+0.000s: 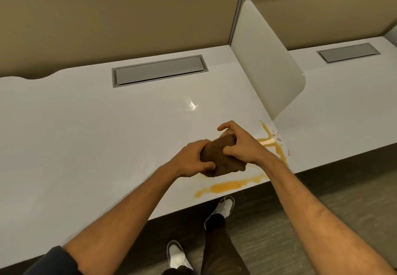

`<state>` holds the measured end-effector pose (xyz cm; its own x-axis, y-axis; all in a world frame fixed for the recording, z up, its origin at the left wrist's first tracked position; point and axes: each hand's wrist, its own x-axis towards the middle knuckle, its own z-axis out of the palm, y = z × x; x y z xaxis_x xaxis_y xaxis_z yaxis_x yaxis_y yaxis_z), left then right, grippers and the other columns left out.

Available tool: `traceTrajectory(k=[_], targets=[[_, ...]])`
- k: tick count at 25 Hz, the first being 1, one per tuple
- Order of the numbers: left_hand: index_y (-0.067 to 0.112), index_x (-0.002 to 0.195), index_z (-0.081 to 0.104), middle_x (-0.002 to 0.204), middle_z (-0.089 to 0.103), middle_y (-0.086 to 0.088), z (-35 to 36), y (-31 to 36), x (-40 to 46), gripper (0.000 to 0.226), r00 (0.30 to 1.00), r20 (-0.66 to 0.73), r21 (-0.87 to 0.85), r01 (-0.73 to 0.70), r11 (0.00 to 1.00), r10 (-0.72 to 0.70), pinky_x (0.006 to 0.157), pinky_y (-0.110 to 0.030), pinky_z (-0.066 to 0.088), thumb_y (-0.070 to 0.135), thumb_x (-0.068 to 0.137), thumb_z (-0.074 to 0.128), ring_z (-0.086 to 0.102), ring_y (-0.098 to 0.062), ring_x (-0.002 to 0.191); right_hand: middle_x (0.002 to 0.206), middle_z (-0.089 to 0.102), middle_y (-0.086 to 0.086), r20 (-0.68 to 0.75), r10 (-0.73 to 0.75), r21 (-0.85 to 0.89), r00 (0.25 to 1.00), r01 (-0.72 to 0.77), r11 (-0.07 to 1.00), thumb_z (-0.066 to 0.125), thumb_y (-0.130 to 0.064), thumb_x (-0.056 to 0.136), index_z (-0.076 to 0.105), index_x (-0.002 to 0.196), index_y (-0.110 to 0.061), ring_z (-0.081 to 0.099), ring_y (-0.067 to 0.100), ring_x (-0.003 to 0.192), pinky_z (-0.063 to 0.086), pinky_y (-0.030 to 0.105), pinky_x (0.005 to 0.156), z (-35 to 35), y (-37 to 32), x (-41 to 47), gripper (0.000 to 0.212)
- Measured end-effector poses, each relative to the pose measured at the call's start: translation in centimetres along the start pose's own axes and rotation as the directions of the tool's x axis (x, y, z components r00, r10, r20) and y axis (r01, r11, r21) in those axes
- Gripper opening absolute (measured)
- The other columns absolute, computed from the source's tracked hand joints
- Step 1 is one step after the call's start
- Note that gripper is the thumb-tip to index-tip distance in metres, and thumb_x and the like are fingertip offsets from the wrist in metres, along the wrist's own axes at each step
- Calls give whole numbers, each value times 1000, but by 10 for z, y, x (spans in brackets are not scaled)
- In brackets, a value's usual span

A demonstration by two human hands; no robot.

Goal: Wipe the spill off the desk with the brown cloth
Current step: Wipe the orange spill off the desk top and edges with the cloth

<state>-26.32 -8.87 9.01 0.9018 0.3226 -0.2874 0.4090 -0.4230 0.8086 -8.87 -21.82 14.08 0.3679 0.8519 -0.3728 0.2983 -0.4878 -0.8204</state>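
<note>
A bunched brown cloth (223, 158) sits between both hands, low over the white desk (96, 137). My left hand (193, 161) grips its near left end. My right hand (238, 143) holds its far right side, fingers curled over the top. An orange-yellow spill (227, 186) streaks along the desk's front edge just under the cloth. More orange streaks (277, 145) with a whitish patch run to the right, partly hidden behind my right wrist. Whether the cloth touches the desk I cannot tell.
A white divider panel (264, 60) stands upright just beyond the spill, splitting this desk from the neighbouring one. A grey cable hatch (159, 70) lies flush at the back. Beige partition wall behind. My white shoes (221, 208) stand on the floor below the desk edge.
</note>
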Motion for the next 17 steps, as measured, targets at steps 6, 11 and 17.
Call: traceTrajectory(k=[6,11,17], targets=[[46,118,58,111,71,17,33,-21,-37,33,981,-64,-338,151,929,-183,79,-22,62,37,91,74,73,-7,96,146,49,-10,-423,126,183,897,-52,982,73,-21,93,48,140,-35,53,16,126,48,21,88,68,28,-33,54],[45,120,61,107,71,28,74,-36,-45,32,966,-138,-436,138,889,-218,78,-16,58,48,91,72,71,3,98,153,43,-10,-155,281,574,947,-145,806,76,-37,90,22,153,-55,51,16,136,53,32,104,143,49,-41,85],[79,108,55,105,65,46,69,-61,-59,48,972,-68,-413,177,893,-224,71,-3,51,41,81,70,66,16,95,141,60,3,-119,379,620,918,-229,750,74,-18,91,45,151,-40,64,25,120,59,47,98,153,71,-17,70]])
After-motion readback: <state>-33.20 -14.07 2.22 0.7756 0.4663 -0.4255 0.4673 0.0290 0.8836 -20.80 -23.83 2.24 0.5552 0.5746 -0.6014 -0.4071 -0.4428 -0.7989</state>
